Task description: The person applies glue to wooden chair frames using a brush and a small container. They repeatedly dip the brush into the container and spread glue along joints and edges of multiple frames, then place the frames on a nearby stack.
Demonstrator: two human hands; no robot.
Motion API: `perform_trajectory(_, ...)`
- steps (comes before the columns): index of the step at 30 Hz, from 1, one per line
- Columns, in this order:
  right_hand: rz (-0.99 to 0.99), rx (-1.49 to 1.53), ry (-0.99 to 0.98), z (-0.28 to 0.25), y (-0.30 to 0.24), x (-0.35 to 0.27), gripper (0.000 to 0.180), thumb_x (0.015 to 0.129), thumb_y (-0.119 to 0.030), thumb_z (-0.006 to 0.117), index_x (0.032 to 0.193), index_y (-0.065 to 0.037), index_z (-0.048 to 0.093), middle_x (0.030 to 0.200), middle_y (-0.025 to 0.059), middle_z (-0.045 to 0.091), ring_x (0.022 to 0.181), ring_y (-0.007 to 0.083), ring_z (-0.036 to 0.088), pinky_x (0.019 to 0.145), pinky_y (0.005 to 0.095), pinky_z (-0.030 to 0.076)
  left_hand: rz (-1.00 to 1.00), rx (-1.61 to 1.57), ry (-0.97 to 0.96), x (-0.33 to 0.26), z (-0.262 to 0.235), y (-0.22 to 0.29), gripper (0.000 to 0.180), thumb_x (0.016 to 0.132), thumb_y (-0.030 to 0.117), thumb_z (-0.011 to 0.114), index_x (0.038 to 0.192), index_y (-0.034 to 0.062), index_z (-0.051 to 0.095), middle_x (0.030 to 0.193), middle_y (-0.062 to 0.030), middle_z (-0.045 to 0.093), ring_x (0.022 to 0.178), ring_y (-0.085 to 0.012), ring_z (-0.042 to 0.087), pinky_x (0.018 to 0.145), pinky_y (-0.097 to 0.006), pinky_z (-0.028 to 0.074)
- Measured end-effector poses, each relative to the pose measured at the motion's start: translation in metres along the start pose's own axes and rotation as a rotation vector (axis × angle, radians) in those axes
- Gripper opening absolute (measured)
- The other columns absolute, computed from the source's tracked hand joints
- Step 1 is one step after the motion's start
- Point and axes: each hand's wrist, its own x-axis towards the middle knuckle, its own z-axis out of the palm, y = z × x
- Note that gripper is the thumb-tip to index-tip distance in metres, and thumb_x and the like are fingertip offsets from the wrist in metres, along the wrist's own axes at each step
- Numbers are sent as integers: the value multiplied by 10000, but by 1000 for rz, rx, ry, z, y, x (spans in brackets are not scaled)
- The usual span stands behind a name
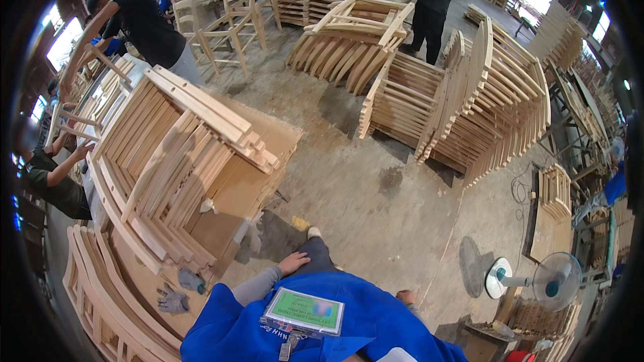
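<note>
My left hand lies against my dark trouser leg, its fingers stretched out and holding nothing. At my right side hangs my right hand, apart from any object; its fingers are mostly hidden. Left of me, a stack of curved wooden chair frames rests on a table topped with brown board. Two grey work gloves lie beside the stack, near my left arm. More curved wooden frames stand at the lower left.
Slatted wooden frames stand stacked at the right, more ahead. A standing fan is at the lower right; a cable lies beyond. One person stands at the back; others work at the left. Concrete floor lies between.
</note>
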Motion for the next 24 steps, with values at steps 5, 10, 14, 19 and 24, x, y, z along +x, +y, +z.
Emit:
perform_trajectory(5, -126, -296, 3, 38, -56, 22, 246, 737, -148, 577, 905, 17, 650, 764, 163, 659, 719, 248, 657, 629, 356, 526, -246, -248, -28, 39, -34, 7, 669, 888, 519, 363, 1328, 16, 374, 1383, -161, 363, 1282, -280, 333, 1064, -317, 222)
perform_trajectory(10, -183, -318, -40, 37, -136, 67, 273, 713, -150, 607, 924, 16, 655, 784, 165, 662, 721, 253, 652, 657, 356, 526, -337, -952, -77, 78, -60, -22, 665, 862, 557, 413, 1239, 14, 486, 1238, -151, 509, 1096, -235, 505, 945, -325, 379)
perform_trajectory(14, -93, -209, -55, 23, -228, 83, 233, 735, -73, 588, 929, 53, 618, 750, 149, 636, 630, 247, 642, 526, 347, 524, -359, -862, 12, 92, -116, -43, 629, 856, 547, 439, 1195, 24, 525, 1161, -143, 556, 994, -221, 553, 875, -336, 432)
perform_trajectory(19, -119, -184, -51, 4, -321, 153, 187, 766, -74, 557, 902, 45, 605, 736, 141, 624, 578, 220, 631, 476, 329, 512, -493, -855, 78, 105, -182, -53, 611, 856, 529, 444, 1188, 23, 524, 1145, -141, 555, 981, -219, 552, 864, -335, 433)
perform_trajectory(24, -259, -71, -123, 40, -426, 201, 141, 786, -69, 548, 879, 29, 589, 712, 115, 610, 582, 208, 615, 482, 307, 508, -533, -902, 202, 126, -229, -59, 592, 856, 511, 449, 1181, 22, 524, 1129, -139, 554, 968, -217, 550, 854, -333, 434)
